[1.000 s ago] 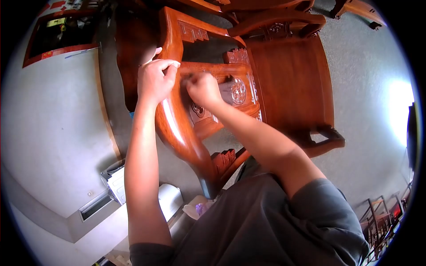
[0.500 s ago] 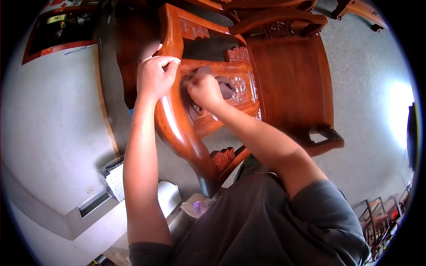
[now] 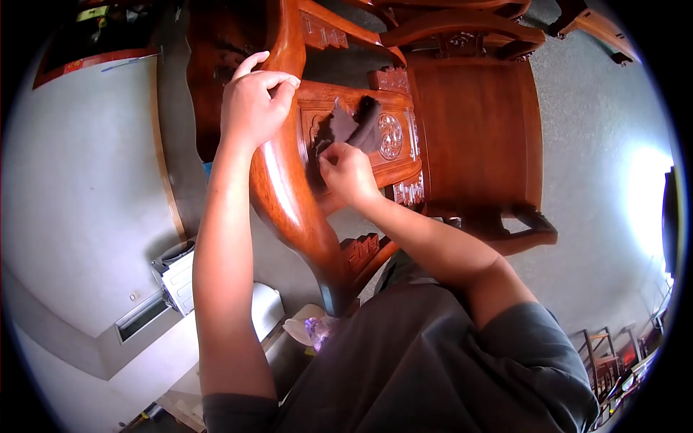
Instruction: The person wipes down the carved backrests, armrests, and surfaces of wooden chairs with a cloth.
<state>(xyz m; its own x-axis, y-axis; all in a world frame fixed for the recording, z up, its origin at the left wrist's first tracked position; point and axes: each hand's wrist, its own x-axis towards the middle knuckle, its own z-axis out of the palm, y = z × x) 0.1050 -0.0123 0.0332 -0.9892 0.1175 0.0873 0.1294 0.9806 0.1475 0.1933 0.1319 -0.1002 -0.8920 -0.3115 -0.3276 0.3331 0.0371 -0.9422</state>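
Two hands (image 3: pixel 254 108) (image 3: pixel 351 173), one dark cloth (image 3: pixel 343 124)

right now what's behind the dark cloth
A carved panel; its round carving shows beside the cloth. Whatever lies directly behind the cloth, held in the right hand, is covered.

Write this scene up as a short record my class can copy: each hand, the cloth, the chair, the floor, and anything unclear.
Left hand: on the curved top of the wooden chair
Right hand: gripping the cloth
Cloth: dark, crumpled, against the carved panel
Chair: reddish-brown, glossy
Floor: grey
Unclear: what the purple item is
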